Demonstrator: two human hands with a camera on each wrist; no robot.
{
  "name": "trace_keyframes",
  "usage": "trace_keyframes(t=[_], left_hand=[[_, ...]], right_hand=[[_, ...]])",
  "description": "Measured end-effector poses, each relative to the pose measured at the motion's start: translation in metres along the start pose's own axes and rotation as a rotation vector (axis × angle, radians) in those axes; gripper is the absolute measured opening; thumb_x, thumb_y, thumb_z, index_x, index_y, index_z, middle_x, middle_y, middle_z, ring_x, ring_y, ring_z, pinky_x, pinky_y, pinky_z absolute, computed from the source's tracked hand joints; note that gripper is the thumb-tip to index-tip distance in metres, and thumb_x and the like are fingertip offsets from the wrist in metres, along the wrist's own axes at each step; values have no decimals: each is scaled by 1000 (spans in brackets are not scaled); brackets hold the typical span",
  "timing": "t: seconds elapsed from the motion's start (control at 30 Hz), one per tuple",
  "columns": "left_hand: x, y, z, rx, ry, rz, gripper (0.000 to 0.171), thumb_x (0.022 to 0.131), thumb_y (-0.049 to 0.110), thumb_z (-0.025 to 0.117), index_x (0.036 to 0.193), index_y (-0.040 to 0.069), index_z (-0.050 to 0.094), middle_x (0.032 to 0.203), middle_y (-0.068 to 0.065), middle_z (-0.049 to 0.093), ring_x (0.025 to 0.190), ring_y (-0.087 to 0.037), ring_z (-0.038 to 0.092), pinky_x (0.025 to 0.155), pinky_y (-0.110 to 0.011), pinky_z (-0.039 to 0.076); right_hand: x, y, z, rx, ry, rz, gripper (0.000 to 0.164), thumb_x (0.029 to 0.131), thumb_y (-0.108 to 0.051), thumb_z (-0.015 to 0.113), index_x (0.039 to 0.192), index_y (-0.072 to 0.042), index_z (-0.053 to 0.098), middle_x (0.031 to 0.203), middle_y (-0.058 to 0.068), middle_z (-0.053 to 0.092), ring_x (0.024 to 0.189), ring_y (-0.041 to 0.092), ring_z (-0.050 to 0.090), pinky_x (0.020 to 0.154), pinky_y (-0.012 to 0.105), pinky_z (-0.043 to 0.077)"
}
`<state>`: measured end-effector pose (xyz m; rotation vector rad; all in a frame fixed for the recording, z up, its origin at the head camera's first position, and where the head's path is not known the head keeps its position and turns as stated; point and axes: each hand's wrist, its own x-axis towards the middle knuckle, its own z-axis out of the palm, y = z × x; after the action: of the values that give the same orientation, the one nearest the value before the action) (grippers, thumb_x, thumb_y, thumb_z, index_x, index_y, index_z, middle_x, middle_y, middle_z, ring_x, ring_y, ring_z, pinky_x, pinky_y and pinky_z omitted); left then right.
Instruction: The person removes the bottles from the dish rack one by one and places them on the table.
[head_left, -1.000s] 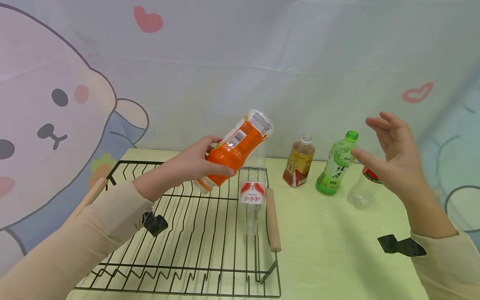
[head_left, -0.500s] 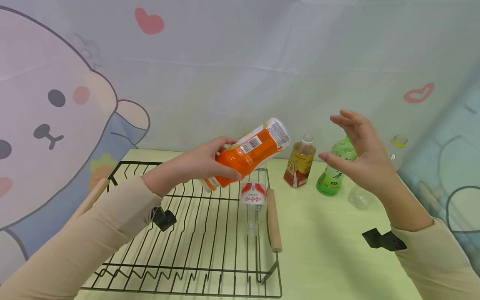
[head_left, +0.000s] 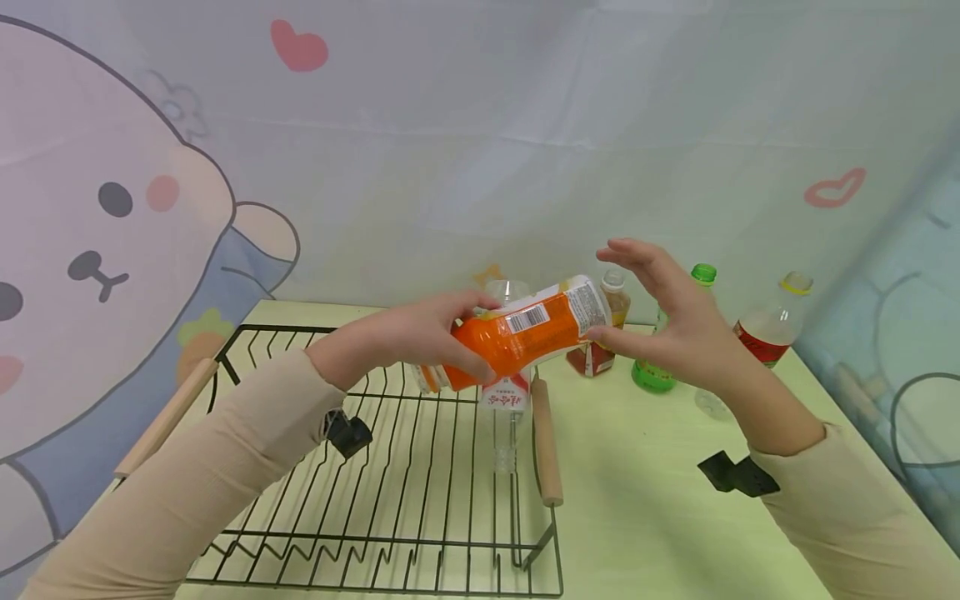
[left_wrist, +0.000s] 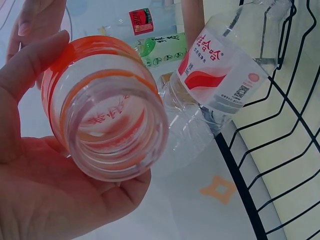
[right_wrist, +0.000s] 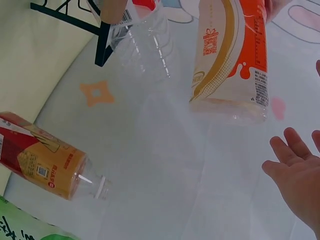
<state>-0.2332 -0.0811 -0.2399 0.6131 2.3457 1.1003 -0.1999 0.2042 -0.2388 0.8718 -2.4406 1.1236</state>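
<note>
My left hand [head_left: 408,337] grips an orange-labelled plastic bottle [head_left: 517,329] above the rack, its base toward the right. The left wrist view looks straight into its uncapped mouth [left_wrist: 117,130]. Fingers spread, my right hand [head_left: 682,333] reaches toward the base; its thumb overlaps the base in the head view, while the right wrist view shows a gap between fingers and bottle. Below the orange bottle, a clear bottle [head_left: 505,437] with a red-and-white label lies on the black wire rack [head_left: 375,538], neck toward me, partly hidden.
Wooden handles [head_left: 547,446] flank the rack. To its right on the pale green table [head_left: 622,517] stand a yellow-and-red-labelled bottle [head_left: 592,361], a green tea bottle [head_left: 652,377] and a clear bottle with a red label [head_left: 761,346]. A printed cloth [head_left: 525,125] hangs behind.
My left hand has moved right and tipped the orange bottle from slanted to nearly level. My right hand has come left, from beside the green bottle to the orange bottle's base.
</note>
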Motion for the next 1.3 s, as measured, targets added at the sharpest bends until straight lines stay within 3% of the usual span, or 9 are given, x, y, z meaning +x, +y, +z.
trace_keyframes(t=[0.27,0.5,0.67,1.0,1.3], left_hand=[[2,5,2,29,-39,11,75,77,16,78,140,24,38,123,-9,50,98,-29,61,64,-42,58],[6,7,6,68,-99,8,77,76,15,78,141,22,39,122,-8,51,98,-26,61,69,-37,57],[7,9,8,82,-126,-2,79,75,15,79,142,22,38,124,-8,50,98,-26,60,69,-38,56],[9,9,14,103,-161,-19,77,74,16,79,140,25,40,125,-5,50,76,-26,65,58,-36,56],[11,10,19,109,-138,35,69,75,13,78,135,20,45,122,-4,53,92,-24,61,67,-36,56]], right_hand=[[4,1,8,-13,-70,-69,77,77,-5,80,142,-11,40,139,8,50,133,25,41,106,57,35],[6,1,15,-69,-170,-62,76,76,-16,82,141,-13,43,139,4,49,118,23,48,89,45,51],[6,-2,17,-96,-231,-55,74,78,-23,81,141,-13,43,141,4,48,126,26,45,96,51,46],[6,0,26,-111,-312,-41,73,76,-24,83,138,-13,46,139,3,48,126,23,44,91,45,51],[5,5,29,-1,-398,-6,71,77,-22,82,138,-11,46,137,7,49,125,27,50,84,35,55]])
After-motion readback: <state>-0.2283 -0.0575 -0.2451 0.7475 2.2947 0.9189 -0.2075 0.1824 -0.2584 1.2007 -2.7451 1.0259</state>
